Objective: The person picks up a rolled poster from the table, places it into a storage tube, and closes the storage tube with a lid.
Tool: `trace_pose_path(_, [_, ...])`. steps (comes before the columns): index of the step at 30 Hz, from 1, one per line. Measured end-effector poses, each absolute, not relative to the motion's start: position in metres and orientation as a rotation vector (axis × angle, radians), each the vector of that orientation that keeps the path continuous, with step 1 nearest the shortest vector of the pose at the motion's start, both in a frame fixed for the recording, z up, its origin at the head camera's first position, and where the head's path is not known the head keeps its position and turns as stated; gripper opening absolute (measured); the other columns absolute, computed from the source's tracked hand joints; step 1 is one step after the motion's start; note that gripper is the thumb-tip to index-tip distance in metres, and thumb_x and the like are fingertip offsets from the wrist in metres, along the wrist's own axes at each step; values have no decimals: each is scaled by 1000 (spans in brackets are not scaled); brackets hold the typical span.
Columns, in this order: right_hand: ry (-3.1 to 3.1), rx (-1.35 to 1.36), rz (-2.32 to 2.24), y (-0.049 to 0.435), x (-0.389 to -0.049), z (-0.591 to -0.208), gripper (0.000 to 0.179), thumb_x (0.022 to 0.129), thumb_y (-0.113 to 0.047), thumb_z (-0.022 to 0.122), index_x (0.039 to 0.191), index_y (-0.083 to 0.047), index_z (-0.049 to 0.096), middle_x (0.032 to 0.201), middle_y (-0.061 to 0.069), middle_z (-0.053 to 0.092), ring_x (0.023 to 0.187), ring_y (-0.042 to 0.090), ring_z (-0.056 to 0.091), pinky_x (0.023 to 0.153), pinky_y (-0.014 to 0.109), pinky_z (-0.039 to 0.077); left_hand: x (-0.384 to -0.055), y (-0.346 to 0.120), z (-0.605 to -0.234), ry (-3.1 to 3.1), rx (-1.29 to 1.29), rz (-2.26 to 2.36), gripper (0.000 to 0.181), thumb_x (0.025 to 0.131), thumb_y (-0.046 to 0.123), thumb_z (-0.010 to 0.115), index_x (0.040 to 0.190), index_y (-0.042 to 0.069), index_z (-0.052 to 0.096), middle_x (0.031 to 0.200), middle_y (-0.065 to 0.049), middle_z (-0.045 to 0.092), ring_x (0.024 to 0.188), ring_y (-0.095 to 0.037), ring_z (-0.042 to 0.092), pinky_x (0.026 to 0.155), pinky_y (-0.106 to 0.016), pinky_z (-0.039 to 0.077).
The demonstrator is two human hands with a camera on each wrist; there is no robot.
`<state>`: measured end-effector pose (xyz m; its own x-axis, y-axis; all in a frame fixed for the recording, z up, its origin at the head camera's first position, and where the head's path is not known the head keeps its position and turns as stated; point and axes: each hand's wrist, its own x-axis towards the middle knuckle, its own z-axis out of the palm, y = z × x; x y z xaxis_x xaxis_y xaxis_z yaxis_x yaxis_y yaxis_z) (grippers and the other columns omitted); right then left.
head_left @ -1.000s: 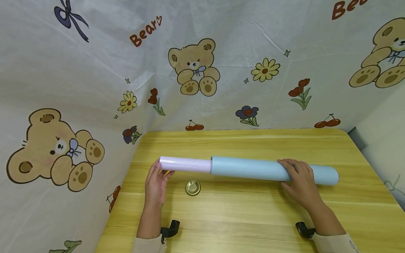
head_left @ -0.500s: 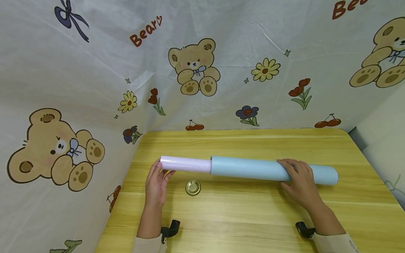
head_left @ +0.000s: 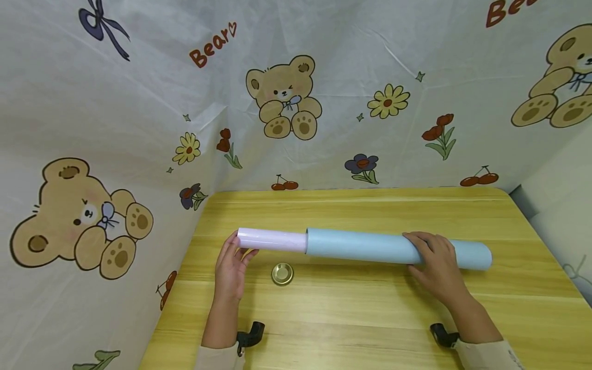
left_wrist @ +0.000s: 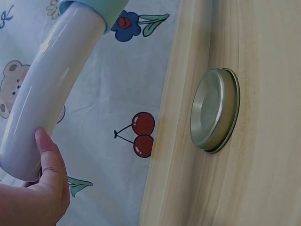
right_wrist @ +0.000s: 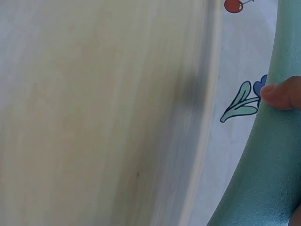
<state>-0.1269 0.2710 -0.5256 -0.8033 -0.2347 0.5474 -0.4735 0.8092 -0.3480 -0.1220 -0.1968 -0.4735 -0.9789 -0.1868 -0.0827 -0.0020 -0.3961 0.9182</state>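
A light blue tube (head_left: 361, 246) lies nearly level across the head view, held above the table by my right hand (head_left: 437, 267), whose fingers and thumb wrap round it toward its right end. From its open left end sticks a glossy pale lilac roll (head_left: 273, 240), its other part hidden inside the tube. My left hand (head_left: 231, 272) grips the outer end of this roll between thumb and fingers. Below the roll, on the table, rests a round gold-coloured metal lid (head_left: 282, 274), also plain in the left wrist view; neither hand touches it.
The wood-grain table (head_left: 342, 318) spreads beneath both hands. A white cloth (head_left: 333, 149) printed with bears and flowers hangs along its back and left sides. Black curved mounts sit at each wrist.
The lilac roll has slid slightly deeper into the blue tube. My left hand has shifted a little right with it, while the tube and right hand have moved slightly left.
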Motion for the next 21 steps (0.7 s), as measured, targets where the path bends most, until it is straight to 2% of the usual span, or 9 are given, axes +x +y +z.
trace_pose_path(21, [-2501, 533, 673, 267, -129, -530, 95, 50, 6, 95, 136, -10, 60, 128, 16, 59, 114, 40, 51, 102, 63, 31, -120, -191, -476, -1721, 315, -2513, 43, 107, 32, 49, 144, 10, 48, 126, -2, 57, 114, -17, 57, 95, -33, 55])
